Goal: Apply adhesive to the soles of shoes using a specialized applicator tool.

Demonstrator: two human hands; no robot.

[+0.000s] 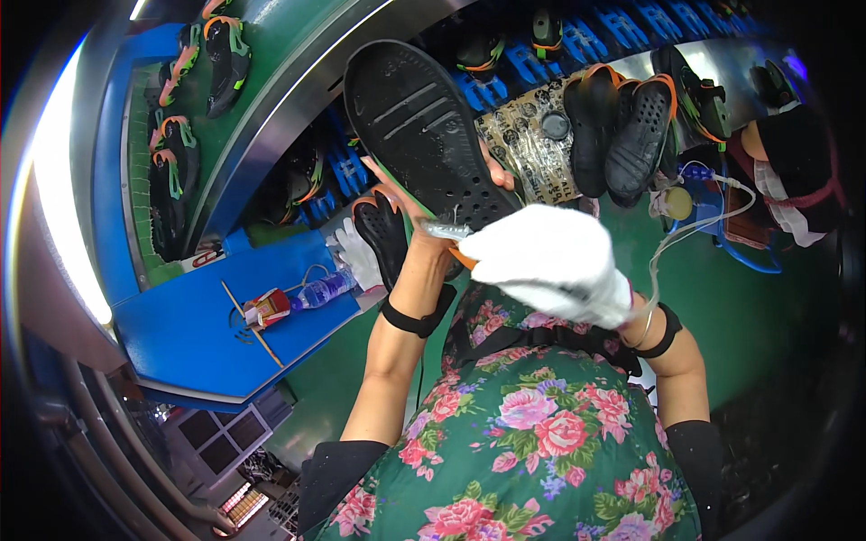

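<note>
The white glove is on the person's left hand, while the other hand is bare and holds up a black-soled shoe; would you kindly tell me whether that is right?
Not quite: the head view shows the white glove on the right hand. The rest stands: the other, the left hand, is bare and holds up the black-soled shoe.

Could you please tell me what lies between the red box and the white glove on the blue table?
In the head view, a plastic bottle lies on its side between the red box and the white glove.
</note>
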